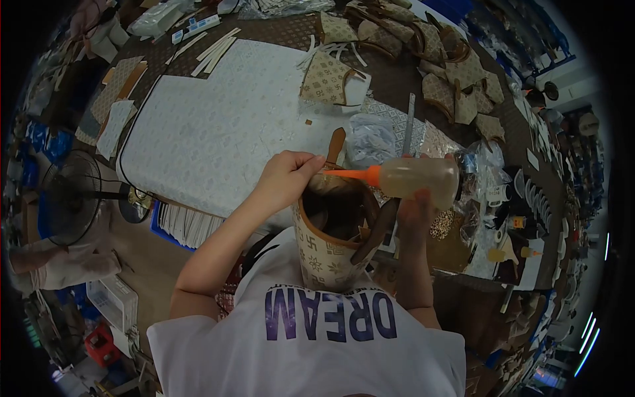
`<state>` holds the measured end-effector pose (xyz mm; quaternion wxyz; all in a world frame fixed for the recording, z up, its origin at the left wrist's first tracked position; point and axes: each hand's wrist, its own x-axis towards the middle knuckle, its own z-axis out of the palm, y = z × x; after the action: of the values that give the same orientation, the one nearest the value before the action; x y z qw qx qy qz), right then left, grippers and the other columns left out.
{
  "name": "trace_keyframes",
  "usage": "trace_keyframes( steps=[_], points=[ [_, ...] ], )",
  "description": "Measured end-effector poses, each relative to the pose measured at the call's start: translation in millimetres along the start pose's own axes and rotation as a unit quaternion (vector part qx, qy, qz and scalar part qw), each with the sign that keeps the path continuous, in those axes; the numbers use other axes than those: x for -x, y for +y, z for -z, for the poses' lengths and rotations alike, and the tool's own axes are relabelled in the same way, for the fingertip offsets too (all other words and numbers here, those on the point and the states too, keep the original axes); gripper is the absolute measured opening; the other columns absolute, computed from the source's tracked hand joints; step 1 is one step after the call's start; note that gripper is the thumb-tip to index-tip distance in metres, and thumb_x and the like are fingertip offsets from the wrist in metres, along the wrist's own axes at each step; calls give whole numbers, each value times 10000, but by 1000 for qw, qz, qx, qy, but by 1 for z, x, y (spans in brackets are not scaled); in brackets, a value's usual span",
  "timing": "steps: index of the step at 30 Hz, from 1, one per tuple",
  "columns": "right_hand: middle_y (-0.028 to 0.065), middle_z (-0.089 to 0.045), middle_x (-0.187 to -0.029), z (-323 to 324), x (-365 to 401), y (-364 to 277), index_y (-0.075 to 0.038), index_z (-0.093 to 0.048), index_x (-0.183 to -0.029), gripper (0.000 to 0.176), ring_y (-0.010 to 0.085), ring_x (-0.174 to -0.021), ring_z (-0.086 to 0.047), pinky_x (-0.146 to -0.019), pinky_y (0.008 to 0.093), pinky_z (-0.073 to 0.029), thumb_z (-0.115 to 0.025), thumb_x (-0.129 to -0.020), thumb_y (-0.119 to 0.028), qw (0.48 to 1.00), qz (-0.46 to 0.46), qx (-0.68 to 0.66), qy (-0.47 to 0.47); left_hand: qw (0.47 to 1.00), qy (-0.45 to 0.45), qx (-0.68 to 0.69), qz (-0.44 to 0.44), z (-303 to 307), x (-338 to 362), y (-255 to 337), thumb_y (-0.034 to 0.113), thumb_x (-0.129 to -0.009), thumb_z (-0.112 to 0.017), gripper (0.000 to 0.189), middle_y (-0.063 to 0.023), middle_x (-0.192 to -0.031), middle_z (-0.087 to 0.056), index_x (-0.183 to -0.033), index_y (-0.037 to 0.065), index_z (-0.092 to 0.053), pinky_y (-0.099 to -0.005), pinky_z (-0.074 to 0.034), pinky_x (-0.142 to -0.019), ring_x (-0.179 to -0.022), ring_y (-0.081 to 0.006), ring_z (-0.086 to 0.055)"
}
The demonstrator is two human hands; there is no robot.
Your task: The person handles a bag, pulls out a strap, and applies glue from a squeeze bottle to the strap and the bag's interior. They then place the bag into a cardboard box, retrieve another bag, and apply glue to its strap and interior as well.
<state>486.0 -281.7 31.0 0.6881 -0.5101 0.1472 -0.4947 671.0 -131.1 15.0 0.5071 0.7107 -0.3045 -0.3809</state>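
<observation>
A beige patterned bag [319,259] with brown edging stands open-topped against my white shirt. My left hand [290,173] pinches its far rim near a brown strap tab [336,145]. In my right hand [418,205] is a translucent squeeze bottle [423,178] with pale liquid, tilted sideways. Its orange nozzle [350,174] points left, with the tip near my left fingertips at the rim. A dark brown strap [377,233] lies at the bag's right side.
A white patterned sheet [205,126] covers part of the table. Beyond it lie bag pieces [324,78] and a pile of bags [456,79]. A metal ruler [409,122] and clear plastic [372,137] are ahead. A fan [73,196] stands left.
</observation>
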Motion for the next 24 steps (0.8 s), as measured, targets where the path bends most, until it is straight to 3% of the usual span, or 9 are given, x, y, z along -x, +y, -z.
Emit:
trace_keyframes(
  steps=[7, 14, 16, 17, 24],
  points=[
    [169, -498, -1201, 7, 8, -6, -136, -207, -1386, 906, 410, -1098, -531, -949, 557, -423, -783, -716, -342, 1000, -13, 11, -24, 1000, -3, -9, 0, 0, -2, -1, 338, -903, -532, 368, -139, -663, -628, -934, -1, -673, -321, -453, -617, -618, -196, -588],
    [139, -489, -1241, 8, -5, 0, -149, -153, -1417, 923, 388, -1122, -522, -962, 528, -428, -737, -753, -416, 997, 73, 18, 14, 1000, -7, 11, 12, -2, 2, 12, 326, -915, -515, 359, -139, -708, -637, -961, 1, -661, -310, -453, -641, -645, -189, -591],
    [125, -490, -1247, 7, -12, -8, -148, -141, -1422, 924, 378, -1124, -523, -961, 518, -431, -722, -762, -434, 995, 91, -10, 33, 999, 16, 17, -45, -7, -1, 4, 326, -925, -497, 353, -131, -732, -638, -986, 14, -650, -307, -452, -653, -665, -190, -588],
    [124, -492, -1247, 6, -15, -11, -147, -141, -1421, 922, 377, -1120, -526, -957, 520, -434, -718, -764, -438, 995, 101, 2, 24, 997, 25, 21, -73, -8, -2, 1, 326, -930, -488, 350, -127, -743, -639, -998, 20, -644, -306, -451, -660, -675, -191, -587],
    [134, -525, -1206, -1, -33, -17, -162, -147, -1406, 891, 379, -1074, -559, -922, 533, -454, -723, -769, -400, 987, 145, 49, -47, 999, -5, -13, -51, -6, -2, 7, 325, -937, -474, 332, -110, -731, -622, -961, 35, -632, -312, -448, -664, -680, -202, -571]
  ],
)
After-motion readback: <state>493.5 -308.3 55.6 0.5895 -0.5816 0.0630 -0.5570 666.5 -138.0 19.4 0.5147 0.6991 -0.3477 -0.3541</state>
